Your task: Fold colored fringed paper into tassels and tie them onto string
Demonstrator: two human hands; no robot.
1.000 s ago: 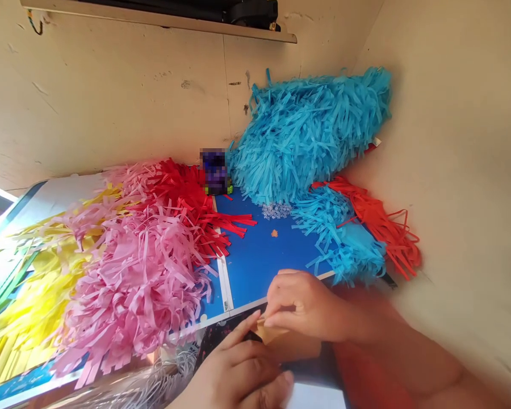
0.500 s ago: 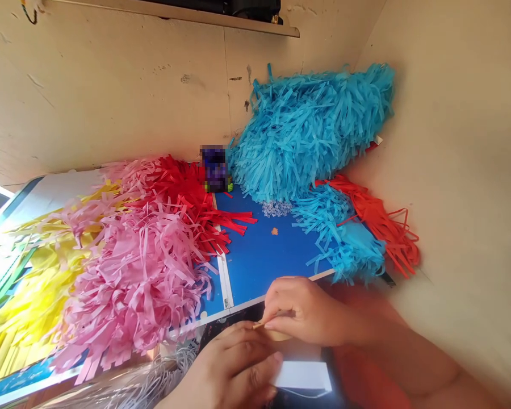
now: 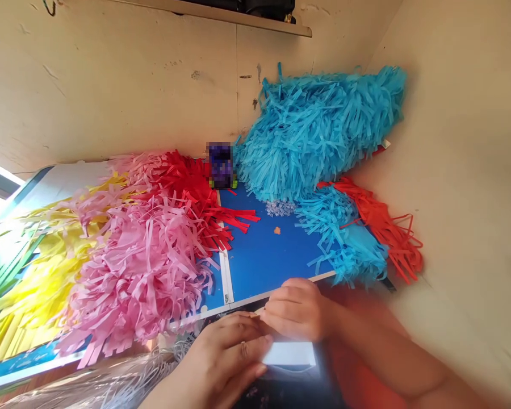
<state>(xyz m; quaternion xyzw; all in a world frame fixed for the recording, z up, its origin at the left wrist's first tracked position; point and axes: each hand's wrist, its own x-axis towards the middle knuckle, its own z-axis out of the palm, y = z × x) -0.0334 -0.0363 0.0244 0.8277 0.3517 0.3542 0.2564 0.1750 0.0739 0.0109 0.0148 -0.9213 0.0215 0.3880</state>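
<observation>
My left hand and my right hand are close together at the near edge of a blue board, their fingertips almost meeting. A small tan piece barely shows at my right fingertips, and the fingers hide most of it. A white paper strip lies just below my right hand, against the fingers of my left hand. I cannot tell whether my left hand grips anything.
Pink paper fringe and red fringe cover the board's left side, with yellow fringe beyond. Turquoise fringe and orange-red fringe lie against the cream wall. Silvery plastic lies at the lower left.
My hands have moved closer together. The thin tan stick seen earlier is now nearly hidden, and the white strip has shifted up under my right hand. The whole view has drifted slightly.
</observation>
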